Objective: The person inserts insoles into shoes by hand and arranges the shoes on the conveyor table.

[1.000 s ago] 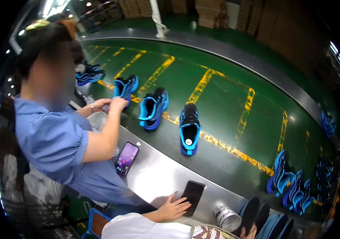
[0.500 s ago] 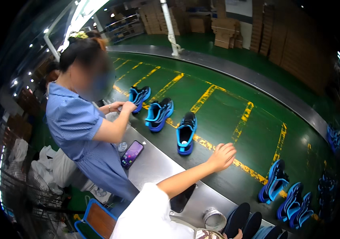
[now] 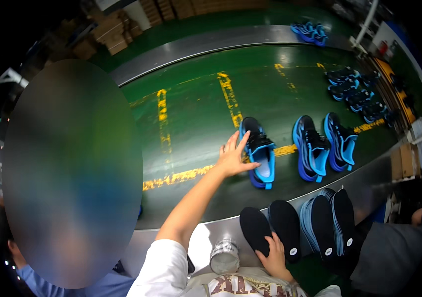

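My left hand point(image 3: 234, 158) reaches over the bench with fingers spread, its fingertips and thumb beside a black and blue running shoe point(image 3: 258, 141). The shoe's opening faces me and a pale inner sole shows in it. Low in the view, my right hand point(image 3: 273, 257) has its thumb and fingers on the heel end of a black insole point(image 3: 253, 225). A second black insole point(image 3: 284, 222) with a small white round label lies right beside it.
Two more shoes point(image 3: 310, 148) stand to the right on the green, yellow-marked bench point(image 3: 196, 128). Stacked insoles point(image 3: 322, 222) lie at the near edge, a clear jar point(image 3: 224, 257) left of my right hand. Several shoes point(image 3: 354, 94) sit far right. A person point(image 3: 72, 198) is close on the left.
The view has swung right. My left hand has come to the side of a shoe with its fingers spread. My right hand, barely visible before, now shows on the insole.
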The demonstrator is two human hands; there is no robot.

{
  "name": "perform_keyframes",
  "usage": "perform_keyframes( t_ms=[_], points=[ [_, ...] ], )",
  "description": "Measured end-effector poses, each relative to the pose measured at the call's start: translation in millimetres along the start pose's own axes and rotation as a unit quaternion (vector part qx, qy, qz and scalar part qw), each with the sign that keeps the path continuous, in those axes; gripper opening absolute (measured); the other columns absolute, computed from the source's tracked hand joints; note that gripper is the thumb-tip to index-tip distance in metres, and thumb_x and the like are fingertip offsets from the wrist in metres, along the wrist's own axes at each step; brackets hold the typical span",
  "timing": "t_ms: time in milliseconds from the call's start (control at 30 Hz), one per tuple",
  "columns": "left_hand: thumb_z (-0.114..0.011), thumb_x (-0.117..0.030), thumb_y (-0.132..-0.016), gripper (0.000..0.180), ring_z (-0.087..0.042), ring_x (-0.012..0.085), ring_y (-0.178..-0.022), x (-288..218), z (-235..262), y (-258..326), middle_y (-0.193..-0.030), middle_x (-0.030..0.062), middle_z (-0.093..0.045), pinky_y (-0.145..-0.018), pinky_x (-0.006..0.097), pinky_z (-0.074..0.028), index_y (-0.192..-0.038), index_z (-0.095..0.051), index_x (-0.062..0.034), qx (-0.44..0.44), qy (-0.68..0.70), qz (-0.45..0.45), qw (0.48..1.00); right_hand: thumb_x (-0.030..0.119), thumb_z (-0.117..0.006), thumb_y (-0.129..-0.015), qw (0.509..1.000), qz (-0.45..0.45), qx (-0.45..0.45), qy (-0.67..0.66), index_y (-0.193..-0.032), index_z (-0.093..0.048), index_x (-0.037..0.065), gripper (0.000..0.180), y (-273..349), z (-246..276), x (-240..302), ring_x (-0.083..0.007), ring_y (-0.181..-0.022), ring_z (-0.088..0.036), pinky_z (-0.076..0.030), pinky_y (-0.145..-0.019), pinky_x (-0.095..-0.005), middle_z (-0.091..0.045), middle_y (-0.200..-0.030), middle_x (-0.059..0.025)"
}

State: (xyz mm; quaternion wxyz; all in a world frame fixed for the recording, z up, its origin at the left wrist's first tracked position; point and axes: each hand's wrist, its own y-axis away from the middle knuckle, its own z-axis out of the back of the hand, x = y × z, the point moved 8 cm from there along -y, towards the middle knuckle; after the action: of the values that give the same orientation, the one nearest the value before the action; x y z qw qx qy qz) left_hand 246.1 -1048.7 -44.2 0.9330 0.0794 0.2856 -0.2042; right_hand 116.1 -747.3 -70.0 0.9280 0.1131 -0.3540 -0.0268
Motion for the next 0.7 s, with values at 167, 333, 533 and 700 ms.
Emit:
perform_keyframes(
  t_ms=[167, 333, 533, 700],
  points=[
    [-0.063, -0.031, -0.078, 0.047, -0.056, 0.0217, -0.091, 0.0, -8.8, -39.3, -0.098, 0.0132, -0.059, -0.078, 0.031, -0.043, -0.114, -0.049, -0.0035, -0.194, 0.236, 0.007, 0.952, 0.023, -0.069, -0.07, 1.0, -0.006, 0.015, -0.024, -0.118, -0.042, 0.004, 0.058, 8.7, 2.7, -3.9, -0.0391, -0.117, -0.034, -0.029, -0.096, -0.0452, -0.033, -0.129, -0.0222],
    [-0.059, -0.031, -0.084, 0.034, -0.055, 0.0095, -0.076, 45.4, 18.2, -39.2, -0.086, 0.0041, -0.061, -0.068, 0.023, -0.044, -0.097, -0.058, 0.0001, -0.176, 0.509, 0.121, 0.834, 0.023, -0.069, -0.07, 0.999, 0.007, 0.031, 0.0, -0.115, -0.044, 0.003, 0.055, 3.5, 14.4, 11.7, -0.039, -0.115, -0.037, -0.031, -0.095, -0.0447, -0.035, -0.127, -0.022],
    [-0.058, -0.026, -0.084, 0.035, -0.055, 0.008, -0.073, 54.8, 73.1, -3.3, -0.083, 0.0055, -0.061, -0.063, 0.023, -0.045, -0.102, -0.055, 0.0035, -0.278, 0.36, 0.113, 0.883, 0.024, -0.065, -0.072, 0.979, -0.065, -0.073, 0.18, -0.122, -0.044, 0.005, 0.058, 3.7, 68.6, -42.3, -0.0428, -0.104, -0.045, -0.037, -0.087, -0.0453, -0.042, -0.119, -0.0264],
    [-0.059, -0.032, -0.079, 0.044, -0.06, 0.0288, -0.092, 46.4, 84.8, 42.3, -0.101, 0.0173, -0.06, -0.076, 0.033, -0.047, -0.113, -0.052, -0.0038, -0.285, 0.232, 0.124, 0.922, 0.026, -0.06, -0.077, 0.986, -0.111, 0.012, 0.124, -0.132, -0.033, 0.008, 0.064, 6.2, 51.3, -57.6, -0.047, -0.109, -0.04, -0.036, -0.091, -0.0429, -0.036, -0.124, -0.0324]
  ],
)
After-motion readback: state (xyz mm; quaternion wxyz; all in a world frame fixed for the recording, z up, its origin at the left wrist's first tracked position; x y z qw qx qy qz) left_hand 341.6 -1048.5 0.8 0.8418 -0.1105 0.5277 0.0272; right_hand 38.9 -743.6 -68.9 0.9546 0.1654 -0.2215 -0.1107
